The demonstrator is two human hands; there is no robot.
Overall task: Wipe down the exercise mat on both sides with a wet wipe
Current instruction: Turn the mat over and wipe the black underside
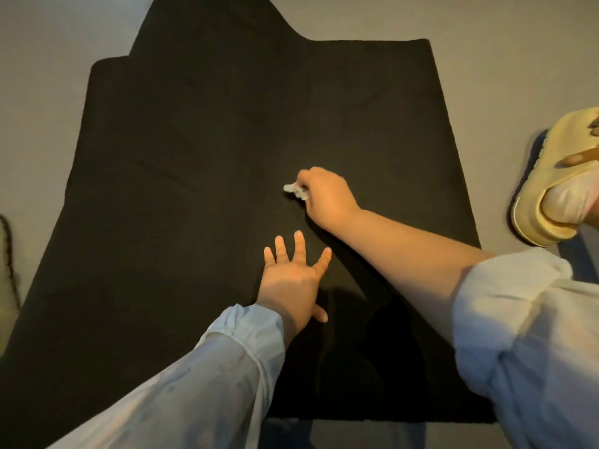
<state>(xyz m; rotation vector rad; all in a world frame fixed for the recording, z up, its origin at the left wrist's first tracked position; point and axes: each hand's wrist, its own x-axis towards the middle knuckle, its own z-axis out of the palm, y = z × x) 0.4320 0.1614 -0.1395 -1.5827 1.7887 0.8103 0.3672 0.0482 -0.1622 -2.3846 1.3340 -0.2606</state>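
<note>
A black exercise mat (pixel 201 150) lies spread on the floor and fills most of the view, with its far end folded over at an angle. My right hand (pixel 324 196) grips a crumpled white wet wipe (pixel 295 191) and holds it against the mat near the middle. My left hand (pixel 291 280) lies flat on the mat just below, fingers spread and straight.
Grey floor (pixel 48 59) surrounds the mat. A foot in a yellow slipper (pixel 551 192) stands at the right edge, just off the mat. A dark thin object (pixel 8 254) shows at the left border.
</note>
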